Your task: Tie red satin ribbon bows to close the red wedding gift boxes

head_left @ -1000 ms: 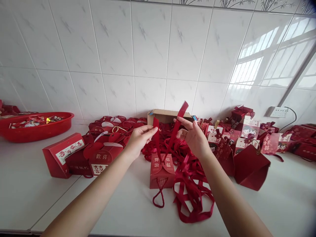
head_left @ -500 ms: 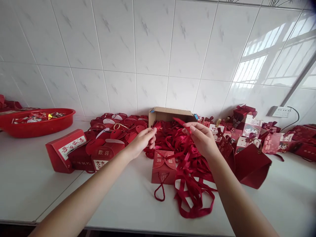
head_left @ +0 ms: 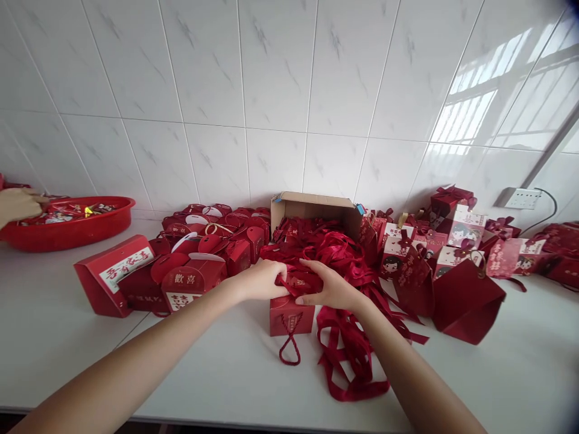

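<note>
A small red gift box (head_left: 292, 319) stands on the white counter, a twisted cord loop (head_left: 290, 351) hanging down its front. At its top left is my left hand (head_left: 262, 279), fingers curled in on a red ribbon (head_left: 284, 282); the fingertips are partly hidden. My right hand (head_left: 332, 286) reaches around the top right of the box, thumb and fingers apart. Behind and right of it lies a tangled heap of dark red ribbons (head_left: 335, 244), spilling from a cardboard box (head_left: 312, 202). One loose ribbon coil (head_left: 357, 392) rests on the counter in front.
Red gift boxes (head_left: 194, 277) crowd the left, with a tilted red box (head_left: 102, 283) at their end. Finished-looking boxes with bows (head_left: 465, 229) and an open dark red box (head_left: 468, 298) stand right. Another person's hand (head_left: 20, 205) is over a red tub (head_left: 90, 226) of wrapped sweets.
Both hands have come down and closer together onto the box top. My right hand no longer holds a ribbon up in the air. Another person's hand has appeared at the tub.
</note>
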Available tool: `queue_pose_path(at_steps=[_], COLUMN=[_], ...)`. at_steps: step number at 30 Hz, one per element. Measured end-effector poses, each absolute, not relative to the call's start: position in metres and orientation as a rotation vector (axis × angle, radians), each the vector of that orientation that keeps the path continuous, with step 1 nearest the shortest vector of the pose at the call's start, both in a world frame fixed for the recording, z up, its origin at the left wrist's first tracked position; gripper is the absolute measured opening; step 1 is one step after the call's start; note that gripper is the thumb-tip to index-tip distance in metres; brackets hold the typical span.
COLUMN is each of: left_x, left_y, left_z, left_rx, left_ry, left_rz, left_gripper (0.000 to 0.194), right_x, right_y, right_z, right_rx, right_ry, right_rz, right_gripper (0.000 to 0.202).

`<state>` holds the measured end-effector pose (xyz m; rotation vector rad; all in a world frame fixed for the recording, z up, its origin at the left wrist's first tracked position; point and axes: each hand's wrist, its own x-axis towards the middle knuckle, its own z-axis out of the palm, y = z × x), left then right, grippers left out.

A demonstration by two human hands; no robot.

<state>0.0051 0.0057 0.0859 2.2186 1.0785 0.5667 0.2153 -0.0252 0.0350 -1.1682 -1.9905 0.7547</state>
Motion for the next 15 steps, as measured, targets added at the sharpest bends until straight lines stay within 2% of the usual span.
queue_pose_path(at_steps=[4, 11, 15], left_x=[0.009, 0.021, 0.017], left_y=[0.011, 0.013, 0.012], left_z=[0.092, 0.084, 0.084], left_rx=[2.215, 2.182, 2.189], left_ry=[1.062, 1.062, 1.129], left_rz=[0.455, 0.481, 0.445], left_gripper=[0.012, 0.004, 0.01], right_x=[0.214, 0.208, 0.209], right_y=[-0.023, -0.024, -0.024], right_z=[0.039, 0.038, 0.036], right_rx=[-1.104, -1.053, -1.098], right_ry=[-2.051, -2.107, -2.087], right_rz=[0.794, 0.71, 0.714], right_gripper=[0.075, 0.058, 0.064])
